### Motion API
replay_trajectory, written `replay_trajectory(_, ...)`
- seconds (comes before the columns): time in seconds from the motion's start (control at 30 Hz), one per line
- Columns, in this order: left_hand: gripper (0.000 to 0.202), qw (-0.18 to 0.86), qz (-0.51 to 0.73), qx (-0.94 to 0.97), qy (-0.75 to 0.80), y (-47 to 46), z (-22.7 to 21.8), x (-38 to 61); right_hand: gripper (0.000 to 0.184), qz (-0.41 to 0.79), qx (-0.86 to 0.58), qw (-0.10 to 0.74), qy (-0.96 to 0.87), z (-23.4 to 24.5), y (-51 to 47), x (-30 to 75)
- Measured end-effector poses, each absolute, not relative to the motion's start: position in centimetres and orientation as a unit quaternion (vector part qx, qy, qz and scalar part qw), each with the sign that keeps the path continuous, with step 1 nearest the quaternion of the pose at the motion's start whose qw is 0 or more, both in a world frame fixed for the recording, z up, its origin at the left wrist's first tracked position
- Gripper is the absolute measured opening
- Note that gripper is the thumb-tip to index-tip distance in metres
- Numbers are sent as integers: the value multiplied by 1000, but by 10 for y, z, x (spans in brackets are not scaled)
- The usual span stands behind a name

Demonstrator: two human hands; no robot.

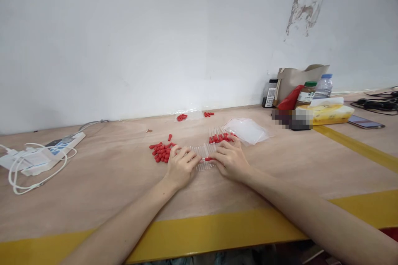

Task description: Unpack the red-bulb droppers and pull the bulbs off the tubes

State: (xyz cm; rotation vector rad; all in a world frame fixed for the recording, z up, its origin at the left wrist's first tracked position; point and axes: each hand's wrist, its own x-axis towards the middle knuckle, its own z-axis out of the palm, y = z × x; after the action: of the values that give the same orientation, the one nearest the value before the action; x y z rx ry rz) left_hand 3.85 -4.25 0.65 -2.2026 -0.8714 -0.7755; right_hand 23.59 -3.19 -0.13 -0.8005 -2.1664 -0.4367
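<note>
My left hand (pixel 183 165) is closed on a thin clear tube, its fingertips close to those of my right hand. Pinched in my right hand (pixel 232 160) is a red rubber bulb (pixel 208 159), which meets the tube's end between the two hands. Beneath and behind them lies a row of clear tubes (pixel 203 149), partly hidden by my fingers. Loose red bulbs (pixel 161 153) are heaped beside my left hand. Beyond my right hand, several tubes with red bulbs on their ends (pixel 217 137) lie side by side, like droppers.
A clear plastic bag (pixel 247 130) lies behind my right hand. Farther back are small groups of red pieces (pixel 182 117). A power strip with white cables (pixel 52 155) is at left; a tissue pack (pixel 329 114), bottles and a phone (pixel 366 122) are at right.
</note>
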Motion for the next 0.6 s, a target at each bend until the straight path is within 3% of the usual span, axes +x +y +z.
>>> replay_trajectory(0.27, 16, 280, -306, -834, -364, -44, 7, 26, 19, -130, -327, 376, -857, 4, -26, 254)
replay_trajectory(0.43, 23, 155, -354, -789, -477, -33, 11, 5, 18, 67, -480, 428, -763, 10, 1, 285)
replay_trajectory(0.6, 36, 106, -309, -802, -500, -28, 6, 6, 20, 126, -588, 339, -724, 15, 10, 295)
